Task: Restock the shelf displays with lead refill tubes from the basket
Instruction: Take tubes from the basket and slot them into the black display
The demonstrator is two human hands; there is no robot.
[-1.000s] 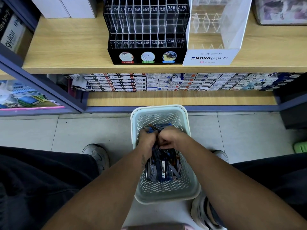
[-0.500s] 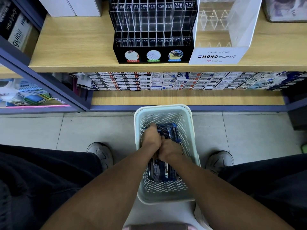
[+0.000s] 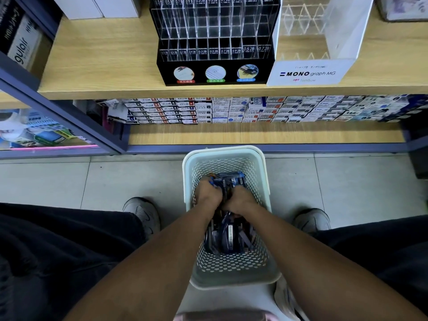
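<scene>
A pale perforated basket (image 3: 225,152) stands on the floor between my feet, holding a heap of dark blue lead refill tubes (image 3: 229,237). Both my hands are down inside it. My left hand (image 3: 207,193) is closed around a bunch of tubes at the far end of the heap. My right hand (image 3: 239,200) is curled on tubes right beside it, knuckles touching the left. On the wooden shelf above stands a black display (image 3: 215,42) with clear slots labelled by lead size, all slots looking empty.
A clear MONO graph MG stand (image 3: 310,72) sits right of the black display. Stacked small boxes (image 3: 231,110) fill the back of the lower shelf. My grey shoes (image 3: 143,214) flank the basket on the tiled floor. A purple shelf frame (image 3: 69,121) angles in at left.
The view has shifted a little. Both hands stay in the basket; the left has reached further to the far end of the heap and the right has followed beside it.
</scene>
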